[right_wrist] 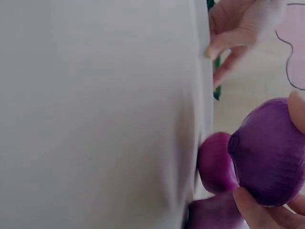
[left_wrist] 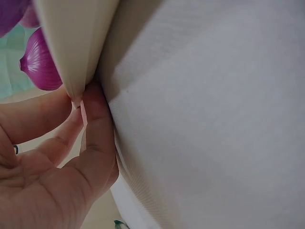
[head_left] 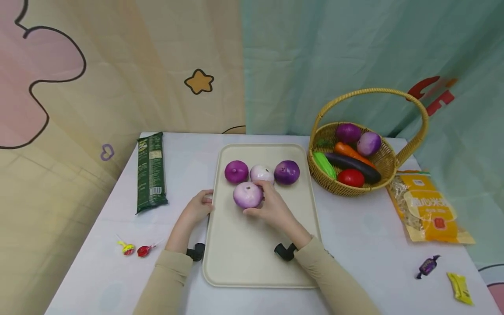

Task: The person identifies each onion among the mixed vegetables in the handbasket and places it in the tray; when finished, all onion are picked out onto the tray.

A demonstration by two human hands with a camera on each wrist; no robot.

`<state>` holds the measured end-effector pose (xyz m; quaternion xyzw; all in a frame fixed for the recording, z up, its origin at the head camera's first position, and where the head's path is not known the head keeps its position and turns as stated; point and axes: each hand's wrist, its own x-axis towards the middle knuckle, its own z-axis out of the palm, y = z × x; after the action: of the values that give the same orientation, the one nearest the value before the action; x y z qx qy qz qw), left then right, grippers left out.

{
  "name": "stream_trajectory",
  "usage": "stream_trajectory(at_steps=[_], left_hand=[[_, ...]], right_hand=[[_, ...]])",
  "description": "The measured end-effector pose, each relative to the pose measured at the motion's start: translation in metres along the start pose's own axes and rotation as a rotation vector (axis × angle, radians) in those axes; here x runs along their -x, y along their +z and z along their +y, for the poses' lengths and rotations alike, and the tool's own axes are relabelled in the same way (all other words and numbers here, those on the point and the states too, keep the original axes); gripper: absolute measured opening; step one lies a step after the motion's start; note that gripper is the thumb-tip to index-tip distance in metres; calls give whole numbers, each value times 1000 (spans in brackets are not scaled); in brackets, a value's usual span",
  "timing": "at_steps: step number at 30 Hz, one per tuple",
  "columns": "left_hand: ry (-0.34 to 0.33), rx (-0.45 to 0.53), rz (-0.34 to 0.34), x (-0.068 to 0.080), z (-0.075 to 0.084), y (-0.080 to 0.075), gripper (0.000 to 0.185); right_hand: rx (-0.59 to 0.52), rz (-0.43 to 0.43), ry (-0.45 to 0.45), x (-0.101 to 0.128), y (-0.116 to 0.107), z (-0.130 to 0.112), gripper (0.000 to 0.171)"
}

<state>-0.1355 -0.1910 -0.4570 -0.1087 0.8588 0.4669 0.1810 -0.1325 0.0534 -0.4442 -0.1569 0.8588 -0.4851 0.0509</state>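
- Fingers (head_left: pixel 264 187) of the right hand (head_left: pixel 271 209) are curled round a pale purple onion (head_left: pixel 247 195), thumb below and fingertips over the far side; the right wrist view confirms finger contact above and below it.
- That onion sits on the cream tray (head_left: pixel 244 258), just in front of a row of three more onions: a dark one (head_left: pixel 236 171) at left, a pale one (head_left: pixel 261 173) in the middle, a dark one (head_left: pixel 287 171) at right. It touches or nearly touches the middle one.
- Left hand (head_left: pixel 198 207) pinches the left edge of the tray; the left wrist view shows thumb and fingers pressed together on the rim.
- Tray lies on a white table (head_left: pixel 354 245).
- Wicker basket (head_left: pixel 354 186) stands right of the tray, holding vegetables.
- Green packet (head_left: pixel 150 173) lies left of the tray; two lollipops (head_left: pixel 135 249) near the left forearm.
- Yellow bag (head_left: pixel 431 208) lies right of the basket; two wrapped sweets (head_left: pixel 445 275) near the table's right corner.
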Motion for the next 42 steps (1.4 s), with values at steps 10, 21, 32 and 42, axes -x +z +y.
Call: stream_trajectory(at_steps=[10, 21, 32, 42], left_hand=[[18, 10, -22, 1, 1, 0, 55], [16, 28, -35, 1, 3, -1, 56], [10, 6, -23, 3, 1, -4, 56], [37, 10, -26, 2, 1, -2, 56]], right_hand=[[69, -114, 15, -11, 27, 3, 75], [159, -163, 28, -10, 19, 0, 87], [-32, 0, -18, 0, -37, -6, 54], [-1, 507, 93, -4, -164, 45, 41]])
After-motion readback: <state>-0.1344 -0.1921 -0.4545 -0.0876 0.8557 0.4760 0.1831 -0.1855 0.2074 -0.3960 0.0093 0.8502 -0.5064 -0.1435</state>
